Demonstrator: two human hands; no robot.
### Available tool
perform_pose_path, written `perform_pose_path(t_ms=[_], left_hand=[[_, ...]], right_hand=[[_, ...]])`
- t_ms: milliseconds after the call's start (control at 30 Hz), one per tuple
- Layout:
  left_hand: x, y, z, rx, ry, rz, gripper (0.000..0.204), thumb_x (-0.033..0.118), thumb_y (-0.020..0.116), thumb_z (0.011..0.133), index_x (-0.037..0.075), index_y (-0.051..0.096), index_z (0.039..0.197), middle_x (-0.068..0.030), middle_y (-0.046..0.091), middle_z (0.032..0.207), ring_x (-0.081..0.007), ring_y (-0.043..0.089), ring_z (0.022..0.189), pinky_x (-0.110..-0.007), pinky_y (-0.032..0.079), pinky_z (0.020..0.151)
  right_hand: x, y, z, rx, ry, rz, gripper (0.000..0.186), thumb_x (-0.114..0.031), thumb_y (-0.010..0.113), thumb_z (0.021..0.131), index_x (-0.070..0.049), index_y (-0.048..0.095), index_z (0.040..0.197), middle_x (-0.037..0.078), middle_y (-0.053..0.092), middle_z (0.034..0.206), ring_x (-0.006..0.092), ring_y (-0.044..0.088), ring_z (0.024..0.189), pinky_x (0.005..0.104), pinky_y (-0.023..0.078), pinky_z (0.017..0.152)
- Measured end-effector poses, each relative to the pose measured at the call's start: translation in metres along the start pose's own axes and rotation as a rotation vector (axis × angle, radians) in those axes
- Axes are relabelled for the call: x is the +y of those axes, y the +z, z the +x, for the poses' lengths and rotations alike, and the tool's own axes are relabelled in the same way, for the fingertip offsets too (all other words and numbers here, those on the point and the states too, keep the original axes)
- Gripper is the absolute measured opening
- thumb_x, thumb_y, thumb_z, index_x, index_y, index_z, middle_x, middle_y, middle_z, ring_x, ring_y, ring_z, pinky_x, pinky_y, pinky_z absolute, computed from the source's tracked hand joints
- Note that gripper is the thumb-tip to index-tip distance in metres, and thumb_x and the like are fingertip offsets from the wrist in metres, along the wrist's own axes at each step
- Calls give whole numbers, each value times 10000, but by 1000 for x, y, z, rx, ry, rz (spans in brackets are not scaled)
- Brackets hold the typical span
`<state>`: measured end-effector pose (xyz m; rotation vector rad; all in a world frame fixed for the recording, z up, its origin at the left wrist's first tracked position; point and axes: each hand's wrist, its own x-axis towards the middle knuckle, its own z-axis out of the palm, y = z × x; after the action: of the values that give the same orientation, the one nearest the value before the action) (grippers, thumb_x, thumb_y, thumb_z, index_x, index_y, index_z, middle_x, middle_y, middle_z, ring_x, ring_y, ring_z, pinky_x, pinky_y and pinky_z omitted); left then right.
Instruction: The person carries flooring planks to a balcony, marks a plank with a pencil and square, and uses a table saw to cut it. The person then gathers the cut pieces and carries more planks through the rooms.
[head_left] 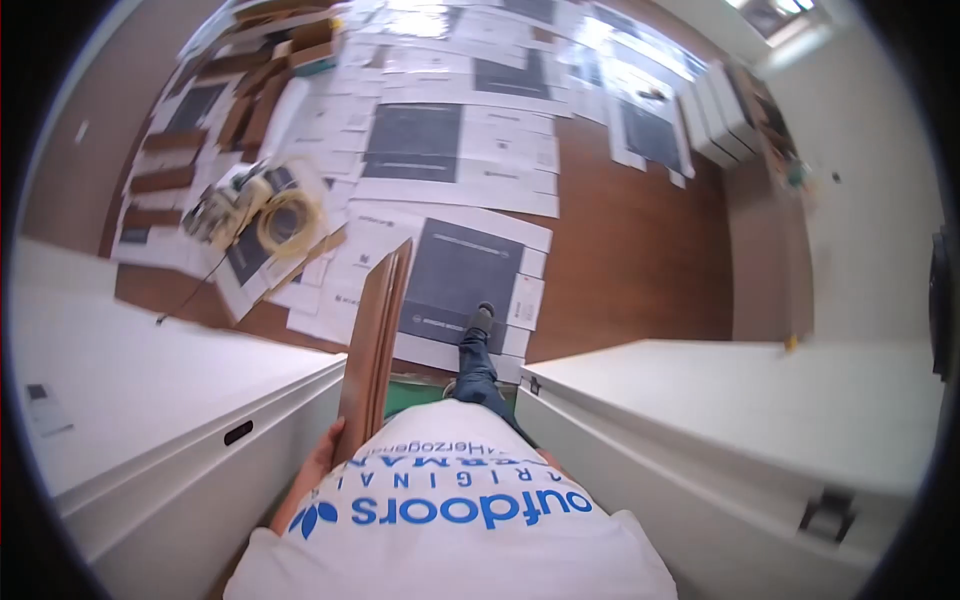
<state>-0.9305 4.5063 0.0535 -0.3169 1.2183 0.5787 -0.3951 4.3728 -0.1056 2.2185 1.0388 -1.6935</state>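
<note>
A stack of long brown wooden boards (370, 350) stands upright at my left side, and my left hand (328, 442) grips it near the bottom of what shows, partly hidden by my white shirt. Only a sliver of skin of my right hand or arm (550, 463) shows beside the shirt; its fingers are hidden. My leg in jeans and a dark shoe (478, 325) reaches forward onto a white-and-grey protective sheet (462, 262) on the floor.
White panels flank me on the left (190, 390) and right (705, 400), forming a narrow opening. Ahead, coiled yellow hose with tools (288, 215) and cardboard pieces (245, 115) lie on overlapping sheets. Brown flooring (630, 270) shows at the right, with white stacked panels (715, 120) along the wall.
</note>
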Motion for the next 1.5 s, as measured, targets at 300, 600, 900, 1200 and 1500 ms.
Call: perform_pose_path(t_ms=[300, 600, 900, 1200, 1500], left_hand=[[178, 281, -4, 186, 182, -93, 674, 499, 771, 839, 51, 620, 1320, -126, 692, 1236, -255, 668, 1112, -338, 514, 985], [446, 444, 165, 18, 186, -213, 613, 458, 753, 872, 41, 625, 1304, -134, 711, 1183, -249, 685, 1056, -346, 535, 956], [731, 619, 233, -161, 18, -161, 622, 462, 762, 863, 48, 617, 1304, -121, 707, 1188, -227, 700, 989, -377, 566, 890], [1023, 845, 319, -138, 153, -34, 646, 431, 766, 868, 38, 593, 1350, -135, 669, 1260, -223, 660, 1074, -368, 531, 934], [1344, 1003, 396, -116, 220, 5, 666, 458, 762, 845, 43, 604, 1341, -150, 670, 1263, -259, 646, 1112, -366, 501, 982]], right_hand=[[-400, -552, 254, 653, -421, -6, 355, -148, 608, 893, -16, 601, 1222, 140, 685, 1063, 260, 675, 947, 364, 556, 810], [-663, -746, 421, 437, -806, 145, 306, -68, 640, 883, -10, 570, 1175, 23, 546, 899, 94, 518, 707, 243, 491, 621], [-773, -789, 448, -76, -253, -236, 358, -123, 641, 895, -18, 581, 1231, 160, 676, 1062, 225, 666, 833, 365, 546, 701], [-1046, -1081, 686, 39, -173, -5, 380, -71, 621, 877, -36, 549, 1248, 134, 656, 930, 203, 646, 730, 306, 525, 586], [-1641, -1375, 832, 378, -766, 247, 445, -103, 619, 903, 9, 516, 1322, 57, 616, 852, 125, 586, 708, 240, 499, 635]])
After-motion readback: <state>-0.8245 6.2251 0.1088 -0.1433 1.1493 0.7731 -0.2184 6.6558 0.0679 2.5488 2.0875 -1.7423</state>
